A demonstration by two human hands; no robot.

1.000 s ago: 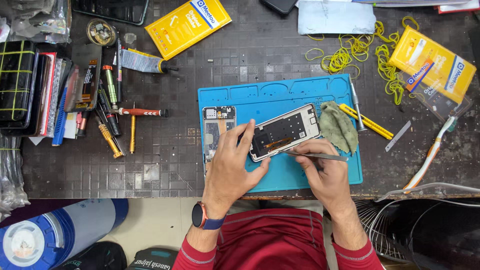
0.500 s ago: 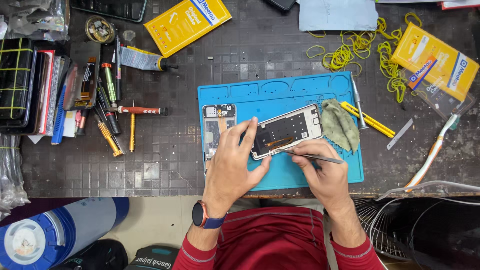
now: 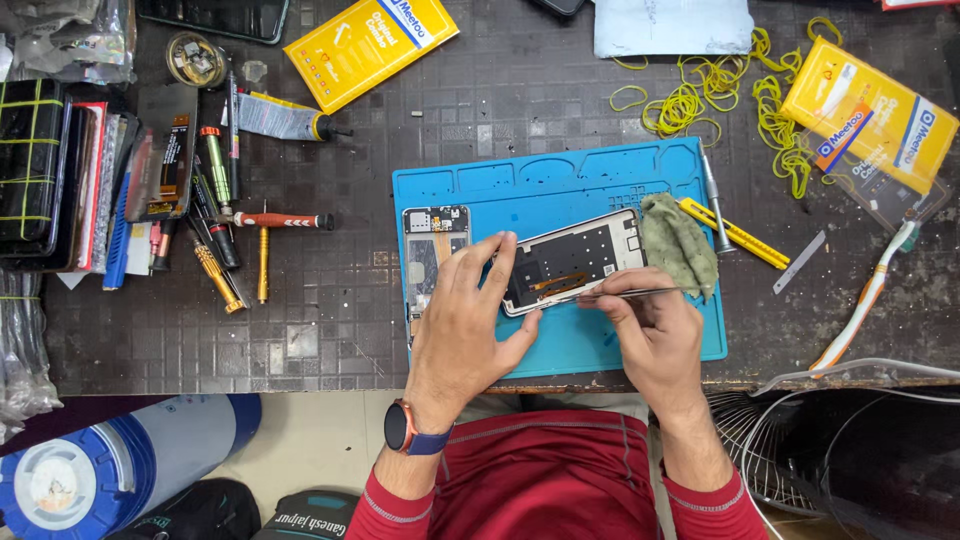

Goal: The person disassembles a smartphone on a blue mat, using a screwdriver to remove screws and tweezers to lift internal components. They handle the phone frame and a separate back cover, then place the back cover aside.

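Bright, even light falls from above me; shadows under my hands are soft and short. Everything looks sharp, edges barely bent.

Opened phone frame, tilted, on blue mat

Blue rubber work mat on dark, grid-patterned tabletop. White-framed opened phone, black inside. Olive-green cloth. Yellow rubber bands; yellow flat boxes.

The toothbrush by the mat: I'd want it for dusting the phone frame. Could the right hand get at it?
Probably yes. The toothbrush lies uncovered on the table, right of the right hand, but that hand holds tweezers.
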